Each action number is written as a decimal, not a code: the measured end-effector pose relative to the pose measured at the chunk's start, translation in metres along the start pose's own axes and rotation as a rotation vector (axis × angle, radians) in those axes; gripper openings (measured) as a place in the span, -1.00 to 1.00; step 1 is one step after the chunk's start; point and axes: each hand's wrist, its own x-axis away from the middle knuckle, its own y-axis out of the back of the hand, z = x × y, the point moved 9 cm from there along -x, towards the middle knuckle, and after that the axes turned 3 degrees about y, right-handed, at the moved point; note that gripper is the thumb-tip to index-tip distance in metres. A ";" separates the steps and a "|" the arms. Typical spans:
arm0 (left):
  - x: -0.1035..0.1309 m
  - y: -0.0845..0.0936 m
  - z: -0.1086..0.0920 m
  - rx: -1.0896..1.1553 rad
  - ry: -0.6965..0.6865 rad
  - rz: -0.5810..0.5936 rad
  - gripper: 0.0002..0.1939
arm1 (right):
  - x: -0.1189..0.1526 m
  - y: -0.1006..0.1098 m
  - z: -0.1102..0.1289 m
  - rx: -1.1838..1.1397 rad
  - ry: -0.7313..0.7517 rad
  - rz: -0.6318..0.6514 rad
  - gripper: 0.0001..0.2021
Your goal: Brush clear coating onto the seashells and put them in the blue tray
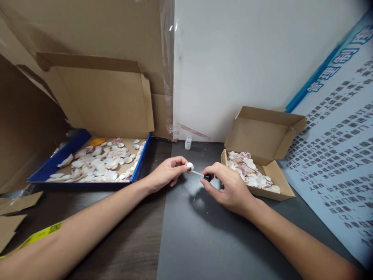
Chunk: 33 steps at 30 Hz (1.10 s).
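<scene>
My left hand point(170, 171) pinches a small white seashell point(190, 166) with a dark mark near its lower edge. Between finger and thumb of my right hand point(225, 184) is the black cap of a brush applicator point(207, 177). Its thin pale stem reaches left, and the tip meets the shell or comes very close to it. Behind my hands a little clear bottle point(188, 143) with a white label stands upright by the wall; its top is hard to make out.
An open blue-edged cardboard box point(140, 159) full of shells stands at the left. At the right is a smaller open carton point(287, 182) of shells. A grey mat point(186, 241) covers part of the dark wood table point(125, 241). A printed poster point(335, 128) leans at the right.
</scene>
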 end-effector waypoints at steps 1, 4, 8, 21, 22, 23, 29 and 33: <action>0.000 0.000 0.000 0.001 0.002 0.001 -0.72 | 0.000 -0.002 -0.001 0.027 -0.010 0.019 -0.96; 0.001 0.000 0.000 0.006 0.012 0.003 -0.74 | -0.001 -0.002 -0.004 0.093 -0.044 0.027 -0.98; 0.000 -0.001 0.001 0.000 0.010 0.015 -0.73 | -0.001 0.003 0.000 0.020 0.009 -0.023 -0.95; 0.000 -0.002 0.001 0.025 0.022 0.035 -0.80 | -0.001 0.001 -0.003 0.082 -0.028 0.007 -0.96; 0.000 -0.002 0.001 0.025 0.022 0.037 -0.80 | -0.001 0.001 -0.004 0.090 -0.037 0.001 -0.97; 0.000 -0.002 0.001 0.022 0.022 0.039 -0.80 | -0.001 0.002 -0.003 0.082 -0.035 -0.008 -0.97; -0.001 -0.001 0.002 -0.006 0.007 0.032 -0.75 | -0.001 0.000 -0.003 0.075 -0.028 0.017 -0.96; 0.000 0.000 0.000 -0.011 -0.009 0.011 -0.71 | -0.001 0.003 -0.004 0.065 -0.033 -0.021 -0.96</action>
